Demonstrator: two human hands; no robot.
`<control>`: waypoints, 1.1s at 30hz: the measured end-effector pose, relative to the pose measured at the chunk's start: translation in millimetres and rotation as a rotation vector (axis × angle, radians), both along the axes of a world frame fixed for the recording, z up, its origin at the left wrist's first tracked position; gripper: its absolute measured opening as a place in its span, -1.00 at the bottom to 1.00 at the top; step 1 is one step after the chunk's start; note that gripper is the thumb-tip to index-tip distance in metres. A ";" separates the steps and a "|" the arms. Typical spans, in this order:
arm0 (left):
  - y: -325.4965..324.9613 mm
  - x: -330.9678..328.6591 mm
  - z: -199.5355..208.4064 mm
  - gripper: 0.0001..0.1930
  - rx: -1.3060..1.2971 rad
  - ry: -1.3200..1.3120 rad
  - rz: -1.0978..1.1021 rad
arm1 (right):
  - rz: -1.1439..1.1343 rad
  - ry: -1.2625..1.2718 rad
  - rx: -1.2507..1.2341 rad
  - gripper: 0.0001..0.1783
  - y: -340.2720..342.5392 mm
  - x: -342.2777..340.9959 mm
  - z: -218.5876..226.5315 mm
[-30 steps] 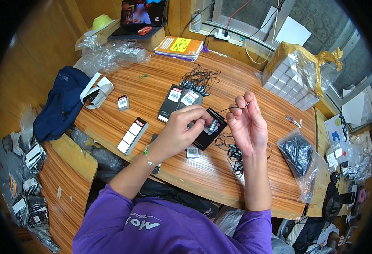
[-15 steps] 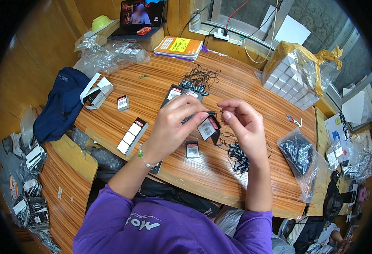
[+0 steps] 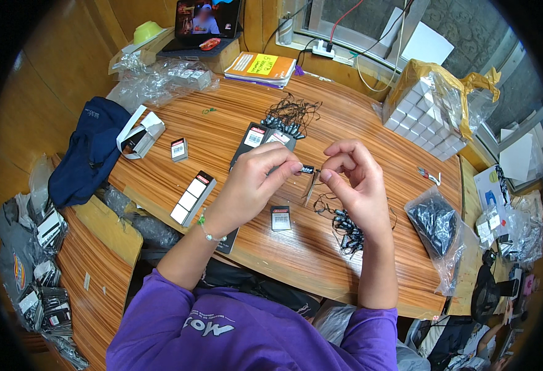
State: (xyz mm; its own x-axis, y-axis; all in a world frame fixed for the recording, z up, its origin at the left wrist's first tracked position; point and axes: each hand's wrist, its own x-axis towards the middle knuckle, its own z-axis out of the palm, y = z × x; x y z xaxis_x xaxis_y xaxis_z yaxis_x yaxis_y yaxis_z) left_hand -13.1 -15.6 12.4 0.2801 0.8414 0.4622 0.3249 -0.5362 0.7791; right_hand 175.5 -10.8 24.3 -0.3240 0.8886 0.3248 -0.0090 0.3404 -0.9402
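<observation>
Left hand: the left hand (image 3: pixel 256 179) hovers above the middle of the wooden table (image 3: pixel 358 123), fingers curled in, thumb and forefinger pinched on a small black tag (image 3: pixel 307 169) with a bit of white on it.
Right hand: the right hand (image 3: pixel 355 179) sits just beside the left, fingers bent and nipped narrow near the same tag (whether it grips the thin black string or only touches it, I cannot tell).
Tag: held up between the two hands, above the table, with a dark flat card (image 3: pixel 311 185) hanging just under it.
Cord pile: a tangle of black cords (image 3: pixel 345 226) lies on the table right below the right hand.
Second tangle: more black cords (image 3: pixel 293 117) lie on the table beyond the hands, toward its far edge.
Small packet: a little black packet (image 3: pixel 280 217) lies flat on the table under the left wrist side, close to the near edge.
Long box: a black box with white squares (image 3: pixel 191 198) lies on the table to the left of the left hand.
Bag: a clear bag of black pieces (image 3: pixel 435 222) rests at the table's right end, well apart from the hands.
White boxes: a stack of white boxes (image 3: pixel 429 117) in yellow wrap stands at the table's far right corner.
</observation>
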 end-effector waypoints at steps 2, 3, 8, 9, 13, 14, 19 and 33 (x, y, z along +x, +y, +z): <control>0.5 -0.4 0.1 -0.81 0.001 0.001 0.000 | 0.007 -0.016 -0.010 -0.75 0.1 0.6 0.0; 0.7 -0.3 0.0 -0.81 -0.004 0.001 -0.004 | 0.010 -0.025 -0.014 -0.75 0.2 0.8 0.0; 1.3 -0.9 -0.4 -0.80 -0.041 0.013 -0.019 | 0.001 -0.057 0.010 -0.76 1.5 -0.2 -2.9; 1.2 -0.7 0.2 -0.80 -0.058 0.008 -0.024 | 0.001 -0.067 0.019 -0.76 1.8 -0.1 -4.0; 2.4 -1.4 -0.4 -0.81 -0.111 0.009 -0.044 | 0.012 -0.057 -0.036 -0.76 1.0 -2.7 -5.3; 3.1 -2.2 -0.8 -0.81 -0.122 0.015 -0.049 | 0.017 -0.039 -0.053 -0.76 0.5 -3.6 -4.7; 4.5 -7.6 2.8 -0.82 -0.175 0.045 -0.084 | 0.090 0.045 -0.190 -0.76 1.5 -3.3 -6.5; 0.7 -9.6 10.6 -0.81 -0.365 -0.060 -0.200 | 0.263 0.201 -0.324 -0.77 6.4 0.9 -9.9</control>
State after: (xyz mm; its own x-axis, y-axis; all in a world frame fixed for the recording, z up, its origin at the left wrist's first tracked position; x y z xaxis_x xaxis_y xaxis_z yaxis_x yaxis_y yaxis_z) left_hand -22.7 -15.0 23.0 0.4366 0.8845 0.1642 0.1906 -0.2693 0.9440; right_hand 176.4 -4.3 14.4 -0.5113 0.8505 0.1236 -0.2491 -0.0091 -0.9684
